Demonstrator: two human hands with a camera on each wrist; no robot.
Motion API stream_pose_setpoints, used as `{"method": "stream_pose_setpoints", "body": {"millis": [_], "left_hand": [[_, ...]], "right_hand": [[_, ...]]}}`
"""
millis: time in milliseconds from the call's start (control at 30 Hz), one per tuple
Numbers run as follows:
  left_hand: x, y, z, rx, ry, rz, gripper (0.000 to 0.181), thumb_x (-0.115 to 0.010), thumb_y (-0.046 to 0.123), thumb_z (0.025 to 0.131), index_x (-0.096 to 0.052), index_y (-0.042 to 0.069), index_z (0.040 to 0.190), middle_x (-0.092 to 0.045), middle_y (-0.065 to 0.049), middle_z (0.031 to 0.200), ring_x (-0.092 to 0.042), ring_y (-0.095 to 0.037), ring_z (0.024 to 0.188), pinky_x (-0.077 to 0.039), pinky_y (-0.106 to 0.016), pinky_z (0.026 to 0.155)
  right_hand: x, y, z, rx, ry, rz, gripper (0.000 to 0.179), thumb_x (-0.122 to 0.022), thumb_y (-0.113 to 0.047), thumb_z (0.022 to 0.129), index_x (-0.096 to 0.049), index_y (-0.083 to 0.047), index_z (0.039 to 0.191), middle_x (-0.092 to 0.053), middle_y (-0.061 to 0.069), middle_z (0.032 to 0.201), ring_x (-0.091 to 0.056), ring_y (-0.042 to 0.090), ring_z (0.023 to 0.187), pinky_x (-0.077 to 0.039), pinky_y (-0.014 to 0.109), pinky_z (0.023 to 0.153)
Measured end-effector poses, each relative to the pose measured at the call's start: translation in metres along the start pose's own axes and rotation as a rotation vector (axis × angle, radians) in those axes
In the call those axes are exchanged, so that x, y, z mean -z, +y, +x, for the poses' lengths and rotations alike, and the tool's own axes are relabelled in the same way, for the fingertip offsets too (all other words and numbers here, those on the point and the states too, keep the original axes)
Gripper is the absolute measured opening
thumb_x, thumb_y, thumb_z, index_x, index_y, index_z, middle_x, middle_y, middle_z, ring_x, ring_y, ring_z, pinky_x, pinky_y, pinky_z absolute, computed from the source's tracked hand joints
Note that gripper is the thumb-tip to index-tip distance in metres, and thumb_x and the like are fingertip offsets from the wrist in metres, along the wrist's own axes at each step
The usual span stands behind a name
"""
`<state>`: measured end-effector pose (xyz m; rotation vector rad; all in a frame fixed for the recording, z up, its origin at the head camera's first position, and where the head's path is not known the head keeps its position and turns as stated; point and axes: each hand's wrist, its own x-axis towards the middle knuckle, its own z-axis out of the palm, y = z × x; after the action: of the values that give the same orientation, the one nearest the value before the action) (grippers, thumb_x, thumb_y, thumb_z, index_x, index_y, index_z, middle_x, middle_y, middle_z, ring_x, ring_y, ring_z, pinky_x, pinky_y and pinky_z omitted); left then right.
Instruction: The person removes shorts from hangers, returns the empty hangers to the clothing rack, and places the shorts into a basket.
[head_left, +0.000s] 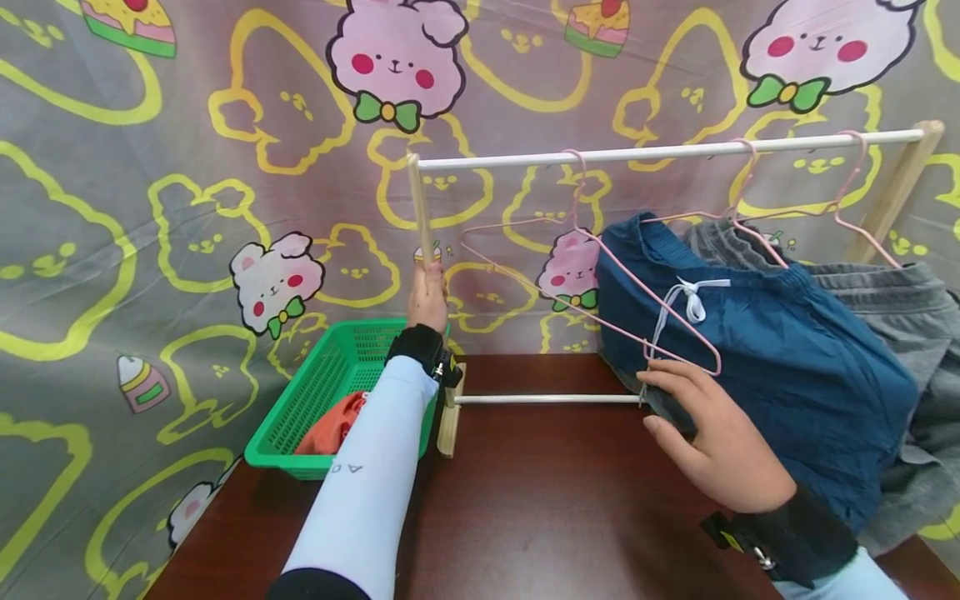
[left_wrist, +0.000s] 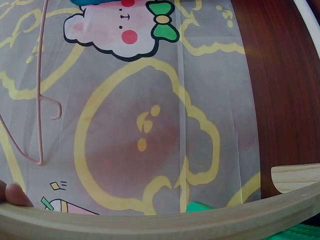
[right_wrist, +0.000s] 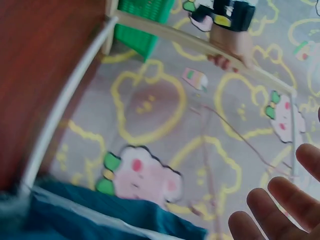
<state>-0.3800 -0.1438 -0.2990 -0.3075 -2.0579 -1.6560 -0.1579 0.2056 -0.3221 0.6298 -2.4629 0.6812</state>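
Note:
My left hand (head_left: pixel 428 300) grips the wooden side post (head_left: pixel 422 208) of a clothes rack, partway down from its top. The right hand (head_left: pixel 723 442) holds nothing; its fingers are spread in front of blue shorts (head_left: pixel 780 367) with a white tied drawstring. A pink hanger (head_left: pixel 517 279) hangs from the white top rail (head_left: pixel 510 160), and its lower right corner overlaps the shorts just above my right fingertips. In the right wrist view, the right fingers (right_wrist: pixel 280 200) are extended, with the shorts' teal-blue cloth (right_wrist: pixel 125 215) at lower left.
Grey shorts (head_left: pixel 892 308) hang behind the blue ones on pink hangers. Left of the rack, a green basket (head_left: pixel 281 446) holds an orange-red cloth (head_left: pixel 330 429) on the brown table (head_left: pixel 540 500). A white lower bar (head_left: pixel 547 399) crosses the rack. Patterned fabric covers the wall behind.

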Motion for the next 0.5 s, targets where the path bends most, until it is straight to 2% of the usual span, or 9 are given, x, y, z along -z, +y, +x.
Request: {"method": "stream_pose_setpoints", "body": {"millis": [167,300,500], "left_hand": [[0.002,0.002,0.0,0.01,-0.003,0.016,0.053,-0.028,0.051,0.108,-0.045,0.005,0.128,-0.042,-0.003,0.086,-0.043,-0.019,0.074,-0.036,-0.033,0.068],[0.001,0.002,0.0,0.011,0.001,-0.005,0.052,-0.029,0.054,0.107,-0.046,0.009,0.125,-0.043,-0.003,0.087,-0.043,-0.019,0.074,-0.036,-0.032,0.068],[0.001,0.001,0.0,-0.008,-0.004,-0.027,0.052,-0.028,0.049,0.109,-0.046,0.003,0.125,-0.041,-0.001,0.085,-0.042,-0.016,0.072,-0.036,-0.03,0.067]], "right_hand": [[0.032,0.002,0.005,0.017,0.097,-0.048,0.056,-0.076,-0.01,0.09,-0.055,-0.012,0.142,-0.045,0.013,0.148,-0.043,0.039,0.13,-0.04,0.067,0.098],[0.056,0.01,0.007,-0.023,0.189,-0.101,0.053,-0.071,-0.01,0.092,-0.054,-0.005,0.142,-0.043,0.02,0.148,-0.039,0.044,0.133,-0.032,0.066,0.107],[0.083,0.019,0.005,-0.089,0.263,-0.183,0.05,-0.06,-0.015,0.099,-0.047,0.004,0.144,-0.035,0.029,0.151,-0.026,0.049,0.142,-0.015,0.066,0.116]]}}
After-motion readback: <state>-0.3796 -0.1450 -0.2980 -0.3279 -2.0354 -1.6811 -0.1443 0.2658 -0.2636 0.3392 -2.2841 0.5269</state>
